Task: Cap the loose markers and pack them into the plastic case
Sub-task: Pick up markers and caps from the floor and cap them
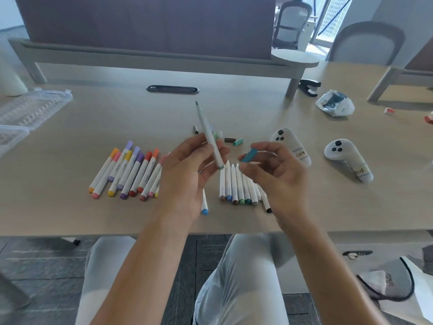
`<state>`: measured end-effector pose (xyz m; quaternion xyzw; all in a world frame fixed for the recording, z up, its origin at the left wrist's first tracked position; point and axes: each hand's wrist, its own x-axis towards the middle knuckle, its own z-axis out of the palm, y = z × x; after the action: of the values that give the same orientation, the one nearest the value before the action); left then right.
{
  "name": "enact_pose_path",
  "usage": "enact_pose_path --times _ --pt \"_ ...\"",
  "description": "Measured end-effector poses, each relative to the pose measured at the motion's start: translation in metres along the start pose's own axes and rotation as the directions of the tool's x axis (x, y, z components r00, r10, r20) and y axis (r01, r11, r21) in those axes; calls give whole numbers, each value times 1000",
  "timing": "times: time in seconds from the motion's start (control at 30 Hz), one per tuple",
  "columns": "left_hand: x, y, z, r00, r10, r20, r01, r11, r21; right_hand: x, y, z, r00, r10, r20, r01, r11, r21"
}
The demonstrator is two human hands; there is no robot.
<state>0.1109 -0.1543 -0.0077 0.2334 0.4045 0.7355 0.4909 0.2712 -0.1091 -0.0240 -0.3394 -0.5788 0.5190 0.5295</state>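
A pale wood table [140, 212] is carrying it all: capped markers [127, 171] are lying in a row at left, uncapped markers [239, 184] are sitting side by side at centre, loose caps [230, 140] are resting just behind. The clear plastic case [30, 109] is sitting far left, two white controllers [291, 148] at right, beyond them a crumpled bag [335, 103] and a black stapler [309, 86].

Controller [291, 150] & controller [349, 160] labels: "H016".

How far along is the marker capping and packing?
Done: capped markers lie grouped on the table. In hand: left hand holds an uncapped marker, right hand pinches a teal cap. Left: uncapped markers, loose caps, empty plastic case.
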Motion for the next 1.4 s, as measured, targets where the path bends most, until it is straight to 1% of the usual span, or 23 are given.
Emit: enact_pose_path --times 0.1,0.33,0.57,0.73,0.83,0.93,1.03,1.1,1.17,1.23,1.27,1.4 --pt "-4 1 4 998 40 40 -41 999 8 -13 7 3 999 -25 -34 26 999 34" --pt "-12 -7 10 995 42 90 -40 999 -20 -22 11 2 998 -39 -51 44 994 98" --pt "-10 -11 8 996 23 90 -23 1000 5 -23 21 2 994 -68 -81 72 996 51" --pt "-9 -14 3 998 3 68 -4 1000 14 -21 27 2 995 -35 -93 39 998 39" --pt "-7 -15 2 999 -4 38 4 1000 2 -17 28 1 994 -21 -110 20 1000 -13" --pt "1 -14 -1 1000 -14 1 14 999 -35 4 27 -4 990 2 -139 -29 982 -186" --pt "15 -14 -2 999 -40 -18 38 995 -93 38 35 -11 987 26 -160 -95 894 -439" --pt "28 -14 -2 998 -53 -29 50 994 -101 61 41 -13 988 27 -154 -117 780 -614" --pt "41 -14 -1 998 -56 -41 53 995 -86 80 45 -11 993 35 -112 -108 644 -758" --pt "53 -14 2 997 -60 -53 56 997 -60 94 49 -10 995 62 -74 -96 532 -841" --pt "57 -14 3 996 -62 -58 59 997 -49 97 51 -10 995 77 -59 -89 495 -865" --pt "71 -14 6 996 -85 -38 84 996 -27 110 56 -13 991 131 -22 -74 406 -911"
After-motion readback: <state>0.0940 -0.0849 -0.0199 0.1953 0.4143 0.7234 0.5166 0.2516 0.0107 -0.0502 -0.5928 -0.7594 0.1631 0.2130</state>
